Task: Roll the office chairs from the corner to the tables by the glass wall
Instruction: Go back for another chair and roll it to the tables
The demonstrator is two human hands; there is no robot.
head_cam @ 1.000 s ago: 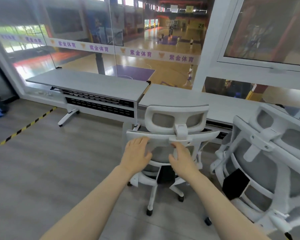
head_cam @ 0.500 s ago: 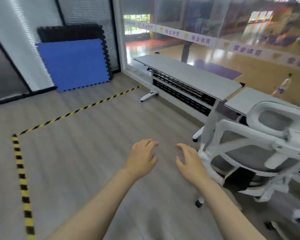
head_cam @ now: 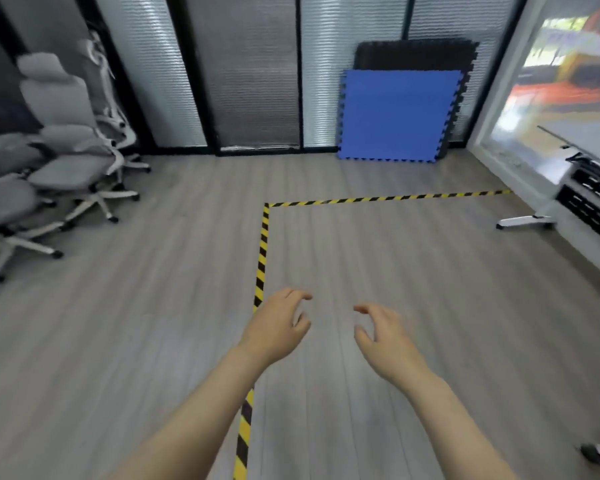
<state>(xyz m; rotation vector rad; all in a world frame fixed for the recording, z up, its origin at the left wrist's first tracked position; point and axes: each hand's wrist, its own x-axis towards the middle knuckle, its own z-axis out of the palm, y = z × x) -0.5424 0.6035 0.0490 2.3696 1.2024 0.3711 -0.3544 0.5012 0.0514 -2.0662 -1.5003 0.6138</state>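
Several grey office chairs (head_cam: pixel 66 161) with white frames and wheeled bases stand bunched in the far left corner. My left hand (head_cam: pixel 278 327) and my right hand (head_cam: pixel 385 336) hover over bare floor in the lower middle, fingers loosely curled, holding nothing. Both hands are far from the chairs. At the right edge is the end of a grey table (head_cam: pixel 582 136) by the glass wall (head_cam: pixel 561 64), with its white foot (head_cam: pixel 523 220) on the floor. A chair caster (head_cam: pixel 593 453) shows at the bottom right corner.
Yellow-and-black hazard tape (head_cam: pixel 262 244) runs up the floor and turns right toward the table. A blue foam mat (head_cam: pixel 395 116) leans on a black mat (head_cam: pixel 416 53) against the back blinds. Wood-look floor (head_cam: pixel 153 306) lies between me and the chairs.
My view has swung left, from the tables and the white chair I was pushing to the room's corner. Both hands let go of that chair and now hang free.
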